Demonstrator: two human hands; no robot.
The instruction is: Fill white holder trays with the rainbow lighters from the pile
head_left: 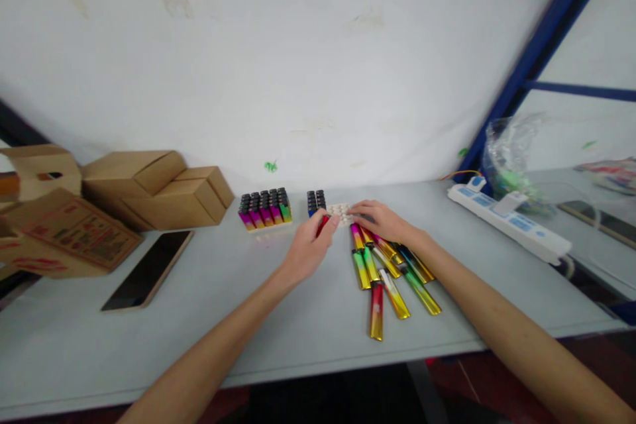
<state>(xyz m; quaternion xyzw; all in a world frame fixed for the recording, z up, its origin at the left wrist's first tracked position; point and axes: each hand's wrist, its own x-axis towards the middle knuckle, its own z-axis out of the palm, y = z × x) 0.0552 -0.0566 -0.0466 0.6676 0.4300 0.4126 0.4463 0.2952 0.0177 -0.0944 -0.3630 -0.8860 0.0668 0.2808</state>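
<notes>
At the far middle of the worktop (308, 324), a red lighter (322, 223) is pinched in the left hand (309, 248); the white tray (340, 212) is touched by the right hand (380, 220), fingers flat.

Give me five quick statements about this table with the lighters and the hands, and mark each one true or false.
1. The left hand holds a red lighter at the partly filled tray. True.
2. The right hand is lifted high above the table. False: it lies low on the table, over the far end of the loose lighters, fingers at the tray.
3. A full tray of lighters stands left of the partly filled one. True.
4. The cardboard boxes sit at the right edge of the table. False: they are on the left; a white power strip lies on the right.
5. The loose lighters stand upright. False: they lie flat.
</notes>
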